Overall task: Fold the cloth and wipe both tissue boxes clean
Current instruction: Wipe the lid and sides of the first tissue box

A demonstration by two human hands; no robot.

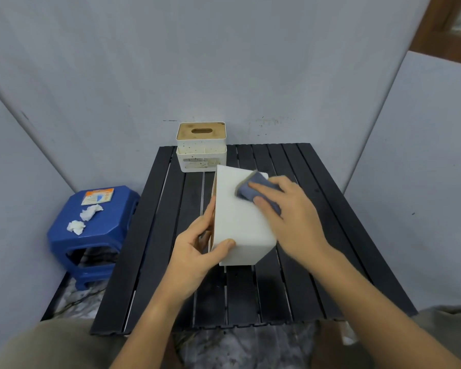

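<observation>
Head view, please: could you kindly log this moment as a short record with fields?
left hand: grips the white tissue box, tipped on its side on the black slatted table
right hand: presses the folded blue cloth on the box's upper face
second tissue box: upright at the table's far edge, speckled, untouched
blue stool: left of table, holds two crumpled tissues and a packet

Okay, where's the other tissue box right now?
In the head view, the speckled tissue box stands at the black table's far edge, left of centre, just behind the white box.
</observation>
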